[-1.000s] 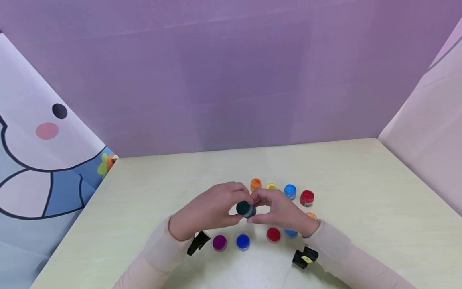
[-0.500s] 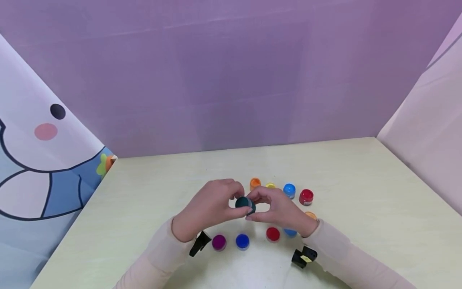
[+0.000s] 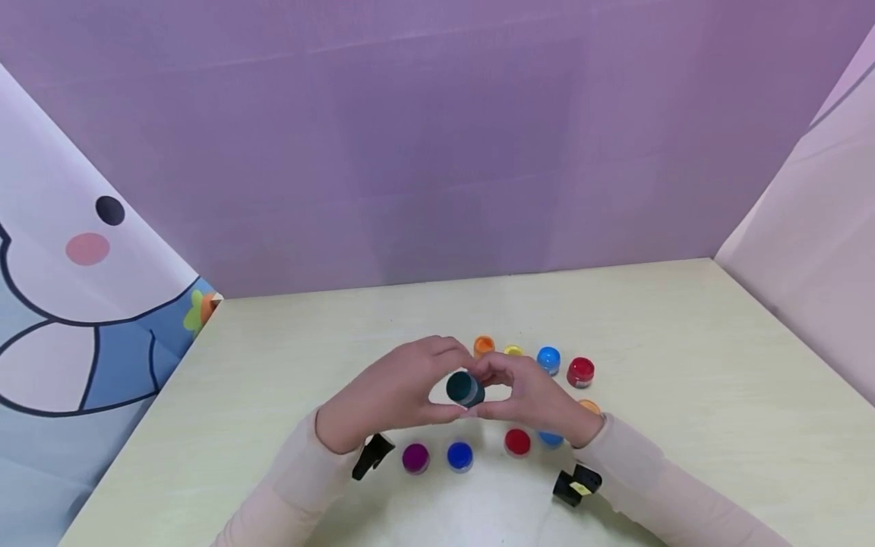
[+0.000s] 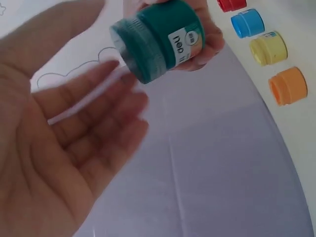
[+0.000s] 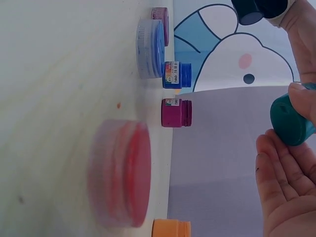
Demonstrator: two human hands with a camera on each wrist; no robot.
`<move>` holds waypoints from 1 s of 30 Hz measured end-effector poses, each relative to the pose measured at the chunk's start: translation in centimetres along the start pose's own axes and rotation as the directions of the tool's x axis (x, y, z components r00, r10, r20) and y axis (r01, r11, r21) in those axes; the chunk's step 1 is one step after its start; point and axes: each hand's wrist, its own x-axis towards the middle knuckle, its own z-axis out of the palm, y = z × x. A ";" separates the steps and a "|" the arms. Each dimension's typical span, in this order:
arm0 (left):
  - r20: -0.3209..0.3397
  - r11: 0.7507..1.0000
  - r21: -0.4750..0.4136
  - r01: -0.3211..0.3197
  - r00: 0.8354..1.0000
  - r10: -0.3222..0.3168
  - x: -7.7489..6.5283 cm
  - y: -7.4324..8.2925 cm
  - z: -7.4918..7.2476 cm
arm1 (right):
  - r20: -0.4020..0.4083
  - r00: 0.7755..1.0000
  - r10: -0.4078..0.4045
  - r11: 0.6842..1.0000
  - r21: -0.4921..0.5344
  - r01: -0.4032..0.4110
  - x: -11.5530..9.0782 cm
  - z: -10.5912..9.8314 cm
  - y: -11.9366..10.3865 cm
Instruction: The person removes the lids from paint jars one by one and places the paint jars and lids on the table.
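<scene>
A dark green paint jar (image 3: 466, 389) is held up over the table between both hands. Its translucent-rimmed lid faces the left hand in the left wrist view, where the labelled green body (image 4: 173, 34) also shows. My right hand (image 3: 529, 391) grips the jar body with thumb and fingers; the jar's green base (image 5: 290, 118) appears in the right wrist view. My left hand (image 3: 403, 387) arches around the lid end, its blurred fingers (image 4: 98, 108) loosely spread and apart from the lid. Thumb tips of both hands nearly meet below the jar in the head view.
Uncapped orange (image 3: 484, 346), yellow (image 3: 513, 350), blue (image 3: 548, 360) and red (image 3: 580, 372) jars stand behind the hands. Purple (image 3: 415, 458), blue (image 3: 460, 456) and red (image 3: 517, 442) lids lie nearer. Purple (image 5: 176, 113) and dark blue (image 5: 177, 75) jars show in the right wrist view.
The left hand's thumb and fingers lay on the lid half a second ago; they have drawn away from it. The right hand keeps the jar in about the same place.
</scene>
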 end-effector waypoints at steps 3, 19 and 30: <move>0.036 0.997 -0.008 -0.078 0.996 0.078 -0.1 0.0 -0.2 | 0.010 1.000 0.007 1.000 0.016 -0.007 0.0 0.0 -0.1; 0.021 1.000 -0.026 -0.010 1.000 0.010 0.0 0.1 0.1 | 0.041 0.999 0.005 1.000 0.018 -0.006 0.0 -0.4 -2.4; -0.030 0.978 0.089 0.190 0.982 -0.188 0.1 0.3 0.8 | 0.024 0.999 -0.034 0.999 -0.016 0.035 0.1 -0.2 -2.4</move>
